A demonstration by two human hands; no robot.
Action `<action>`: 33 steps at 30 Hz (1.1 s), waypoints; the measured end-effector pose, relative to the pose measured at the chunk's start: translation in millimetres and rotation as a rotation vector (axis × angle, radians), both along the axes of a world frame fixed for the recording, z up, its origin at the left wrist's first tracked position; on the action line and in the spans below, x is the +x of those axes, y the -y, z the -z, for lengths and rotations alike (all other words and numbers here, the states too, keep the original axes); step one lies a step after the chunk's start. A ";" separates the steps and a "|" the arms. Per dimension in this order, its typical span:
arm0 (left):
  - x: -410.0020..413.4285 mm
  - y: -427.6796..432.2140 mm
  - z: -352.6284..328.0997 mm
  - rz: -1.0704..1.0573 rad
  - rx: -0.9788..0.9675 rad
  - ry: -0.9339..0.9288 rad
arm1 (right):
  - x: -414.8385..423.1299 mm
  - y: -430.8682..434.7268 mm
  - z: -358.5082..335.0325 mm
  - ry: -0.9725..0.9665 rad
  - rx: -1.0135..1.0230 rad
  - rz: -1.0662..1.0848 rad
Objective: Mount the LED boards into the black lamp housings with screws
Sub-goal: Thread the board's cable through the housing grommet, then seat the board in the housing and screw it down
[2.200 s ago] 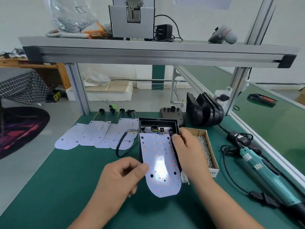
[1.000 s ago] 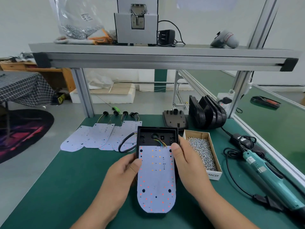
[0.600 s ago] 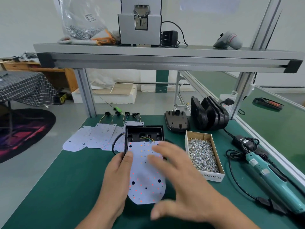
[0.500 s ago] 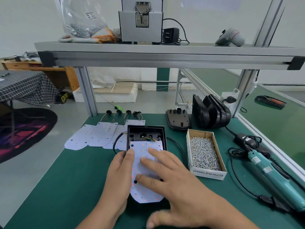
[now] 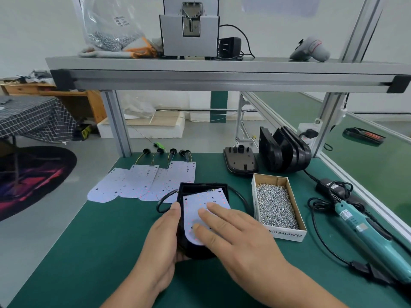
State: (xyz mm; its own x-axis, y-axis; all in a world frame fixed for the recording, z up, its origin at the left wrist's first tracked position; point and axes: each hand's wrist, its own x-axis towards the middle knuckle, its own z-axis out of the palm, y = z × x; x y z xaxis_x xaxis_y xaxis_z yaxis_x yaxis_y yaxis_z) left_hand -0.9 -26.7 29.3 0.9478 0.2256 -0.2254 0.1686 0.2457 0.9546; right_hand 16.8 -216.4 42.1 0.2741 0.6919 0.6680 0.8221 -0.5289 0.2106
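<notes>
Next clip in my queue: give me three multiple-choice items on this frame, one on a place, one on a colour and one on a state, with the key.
1. Where does the box of screws sit?
A. right of the black housing
B. on the upper shelf
C. left of the spare boards

2. What colour is the body of the electric screwdriver?
A. red
B. teal
C. yellow

3. What is the right hand doing?
A. gripping the screwdriver
B. pinching a screw
C. lying flat on the LED board

Key:
1 A: the box stands between the housing and the screwdriver.
2 B: its casing is plainly teal.
3 C: its straight fingers rest on the white board that lies in the housing.
</notes>
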 end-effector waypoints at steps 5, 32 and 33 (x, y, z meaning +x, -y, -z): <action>-1.7 6.8 0.8 0.050 -0.095 0.013 | 1.9 4.0 1.8 -0.018 0.197 0.017; -8.5 6.1 6.5 0.427 0.198 0.337 | 26.7 18.9 -8.8 -1.320 0.833 0.140; -7.8 5.7 7.5 0.460 0.204 0.343 | 27.5 18.2 -7.5 -1.295 0.837 0.164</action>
State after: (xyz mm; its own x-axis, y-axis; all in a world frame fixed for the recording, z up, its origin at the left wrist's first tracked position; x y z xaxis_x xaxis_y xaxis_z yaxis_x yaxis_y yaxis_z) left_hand -8.8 -32.4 21.8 0.9693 -0.2176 0.1144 -0.1113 0.0266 0.9934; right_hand 44.2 -234.6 49.6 0.9829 0.1604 0.0902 0.1258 -0.2279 -0.9655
